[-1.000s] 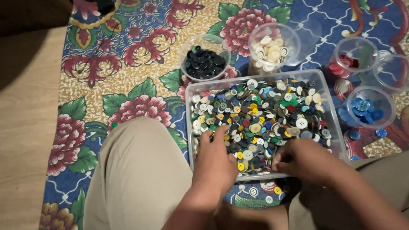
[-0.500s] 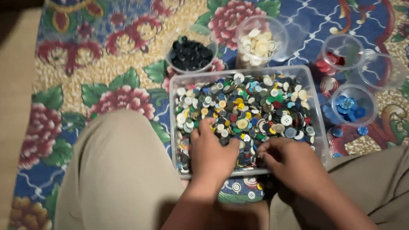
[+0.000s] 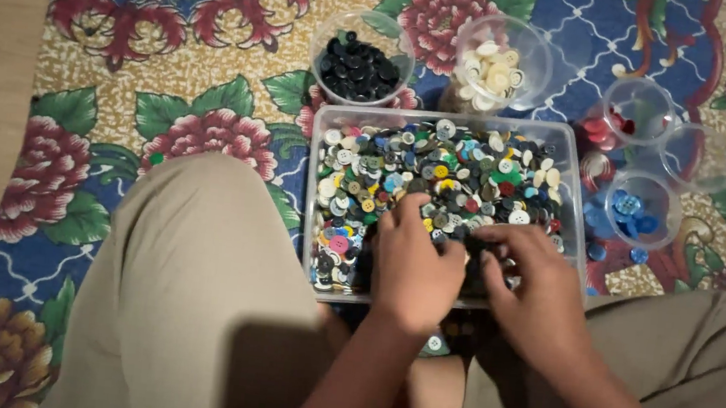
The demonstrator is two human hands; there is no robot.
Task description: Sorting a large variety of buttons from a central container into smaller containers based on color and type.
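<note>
Both hands have slid closer together over the near end of the tray: the left hand (image 3: 415,267) and right hand (image 3: 532,287) dig curled fingers into the mixed buttons (image 3: 436,180), pinch contents hidden; a careless scoop could flick buttons over the clear tray (image 3: 320,138) rim onto the flowered mat (image 3: 217,66)

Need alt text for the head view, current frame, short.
Seen from above, a seated person's left hand and right hand dig into a clear rectangular tray of mixed coloured buttons on a floral mat. Round cups beyond it hold black buttons, cream buttons, red buttons and blue buttons.
</note>
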